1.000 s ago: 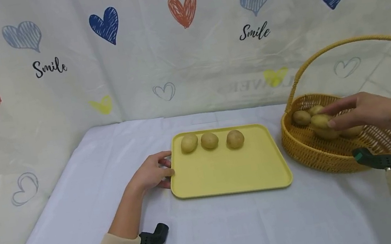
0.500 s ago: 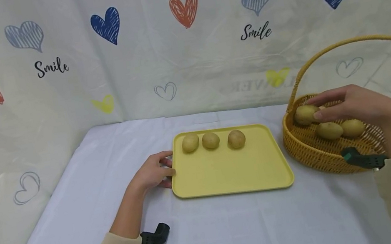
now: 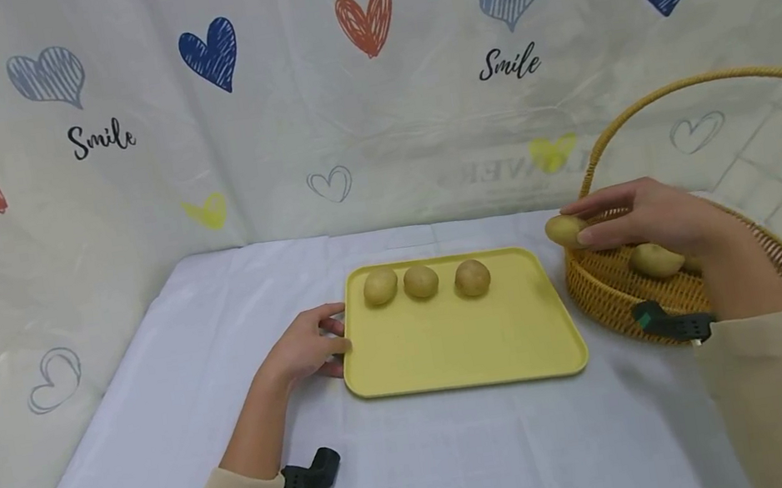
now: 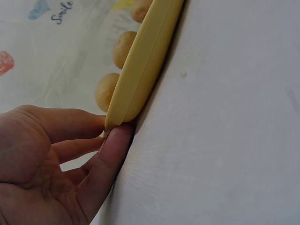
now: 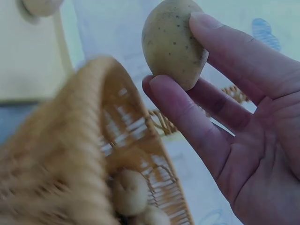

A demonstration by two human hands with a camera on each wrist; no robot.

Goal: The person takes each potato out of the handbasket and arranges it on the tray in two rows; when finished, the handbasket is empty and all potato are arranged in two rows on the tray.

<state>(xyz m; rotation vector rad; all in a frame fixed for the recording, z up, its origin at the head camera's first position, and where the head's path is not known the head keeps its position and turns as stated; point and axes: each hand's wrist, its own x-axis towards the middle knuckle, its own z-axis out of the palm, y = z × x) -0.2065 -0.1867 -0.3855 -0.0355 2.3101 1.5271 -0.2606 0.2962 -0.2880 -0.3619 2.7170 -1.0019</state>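
Observation:
My right hand (image 3: 648, 218) pinches a potato (image 3: 565, 231) between thumb and fingers, just above the left rim of the wicker basket (image 3: 604, 301). Dark specks show on this potato (image 5: 173, 42) in the right wrist view. My left hand (image 3: 306, 345) grips the left edge of a yellow tray (image 3: 459, 343); in the left wrist view its fingers and thumb close on the tray's rim (image 4: 140, 70). Three potatoes lie in a row along the tray's far side: a left one (image 3: 380, 287), a middle one (image 3: 420, 282) and a right one (image 3: 472, 277).
More potatoes (image 3: 656, 260) lie in the basket, partly hidden by my right hand and wrist. The basket's tall handle (image 3: 708, 78) arches over it. A white cloth (image 3: 439, 464) covers the table, and a printed curtain (image 3: 297, 123) hangs behind.
My right hand has lifted the potato out of the basket and moved left to its rim. The left hand and the tray have stayed in place.

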